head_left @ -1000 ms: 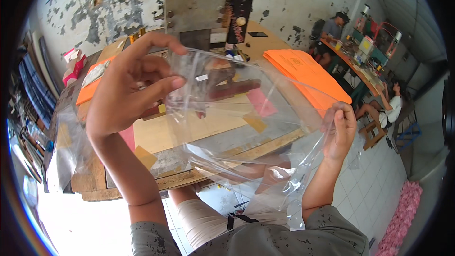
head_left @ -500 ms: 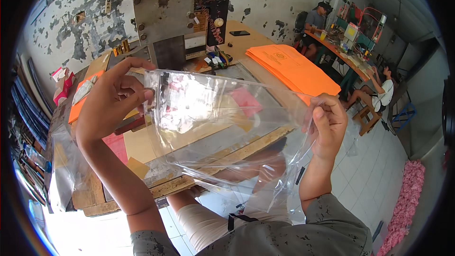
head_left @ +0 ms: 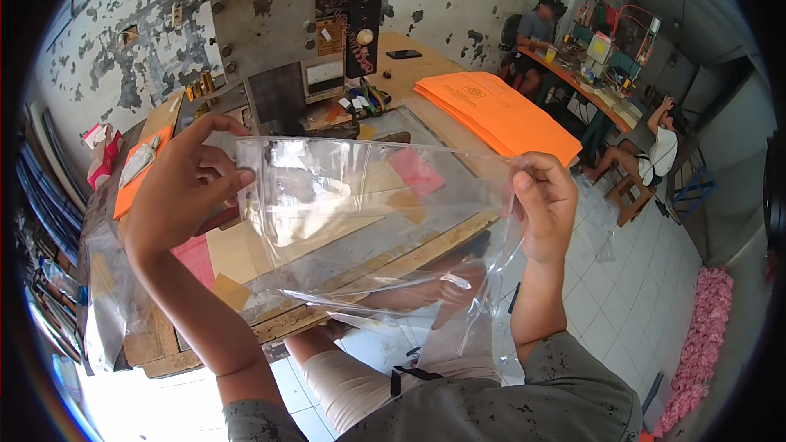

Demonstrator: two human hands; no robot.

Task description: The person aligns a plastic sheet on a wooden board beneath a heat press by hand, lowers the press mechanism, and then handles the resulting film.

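Observation:
A clear plastic sheet is stretched between my two hands above the front edge of the wooden workbench. My left hand pinches its upper left corner between thumb and fingers. The upper right corner is gripped in my right hand, thumb toward me. Creased and shiny, the sheet's lower part hangs in loose folds over my lap. Through it show a pink piece and tan pieces lying on the bench. Behind the sheet stands a heavy metal press.
A stack of orange printed sheets lies on the bench at right, with a phone beyond. At left are an orange sheet with a grey cloth and a plastic bag. Two people sit at right near another machine. Pink bundles line the floor.
Both hands have shifted slightly left, and my left hand a little lower, carrying the plastic sheet. Its top edge now looks straighter. The view has also turned slightly.

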